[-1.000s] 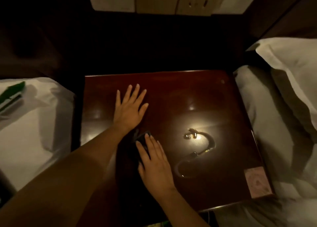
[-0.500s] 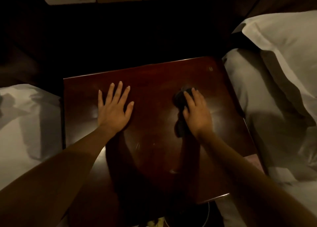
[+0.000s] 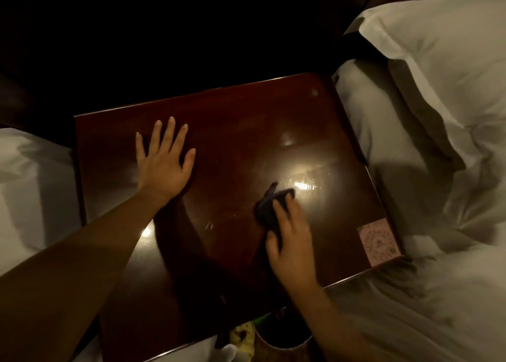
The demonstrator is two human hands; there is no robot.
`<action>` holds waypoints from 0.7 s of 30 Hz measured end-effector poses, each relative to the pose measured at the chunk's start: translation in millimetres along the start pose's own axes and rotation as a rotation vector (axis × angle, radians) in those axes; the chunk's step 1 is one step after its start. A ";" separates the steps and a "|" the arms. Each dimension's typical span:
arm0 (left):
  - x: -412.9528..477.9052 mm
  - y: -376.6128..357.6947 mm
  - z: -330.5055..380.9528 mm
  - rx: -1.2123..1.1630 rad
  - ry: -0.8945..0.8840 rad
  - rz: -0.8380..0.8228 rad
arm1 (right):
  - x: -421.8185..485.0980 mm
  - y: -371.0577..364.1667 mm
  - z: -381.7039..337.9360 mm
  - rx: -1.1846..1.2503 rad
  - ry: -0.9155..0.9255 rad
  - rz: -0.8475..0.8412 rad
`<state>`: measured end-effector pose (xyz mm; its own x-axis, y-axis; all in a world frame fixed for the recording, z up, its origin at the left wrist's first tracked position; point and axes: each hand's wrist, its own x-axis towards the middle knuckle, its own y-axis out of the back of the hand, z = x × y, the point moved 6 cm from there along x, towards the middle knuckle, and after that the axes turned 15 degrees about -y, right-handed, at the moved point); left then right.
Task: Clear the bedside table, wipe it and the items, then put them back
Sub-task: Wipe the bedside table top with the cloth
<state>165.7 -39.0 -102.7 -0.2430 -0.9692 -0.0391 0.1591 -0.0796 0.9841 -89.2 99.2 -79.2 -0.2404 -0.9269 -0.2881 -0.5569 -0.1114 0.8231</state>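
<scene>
- White bed linen (image 3: 427,93) flanks the dark, glossy, square wooden bench (image 3: 246,120) on both sides; pillows lie to the right.
- The bench top is bare of loose items, polished and reflective, with glare patches; the stretch beyond and to the right of the cloth looks unwiped, in my judgement.
- Left hand (image 3: 164,167) lies flat, fingers spread, palm down on the bench's left half, holding nothing, bracing.
- Right hand (image 3: 290,235) presses fingers down over a small dark crumpled cloth (image 3: 269,208), pinning it to the bench right of centre; this grip is the nearer to the unwiped area.
- A pale pink square sticker (image 3: 379,241) sits at the near right corner.
</scene>
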 end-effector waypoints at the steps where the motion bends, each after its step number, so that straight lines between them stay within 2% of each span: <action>1: 0.0 -0.3 0.0 0.000 0.000 0.000 | -17.0 -12.8 -7.6 -0.018 -0.006 0.008; 5: -0.2 -1.5 -1.0 0.008 -0.003 0.007 | -49.8 -56.1 -51.3 -0.134 0.109 0.036; 9: -0.5 -1.9 -1.8 0.002 -0.020 0.008 | -41.8 -54.8 -49.1 -0.220 0.209 0.030; 14: -1.1 -1.3 -0.6 0.001 -0.014 -0.002 | -13.6 -10.3 10.7 -0.111 -0.126 0.164; 21: -0.9 -1.2 0.9 0.005 -0.001 -0.010 | 84.7 37.5 26.3 0.040 -0.361 0.376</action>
<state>164.9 -37.8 -103.7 -0.2453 -0.9682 -0.0491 0.1516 -0.0884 0.9845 -151.4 25.9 -85.6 -0.6842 -0.7172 -0.1324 -0.4078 0.2258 0.8847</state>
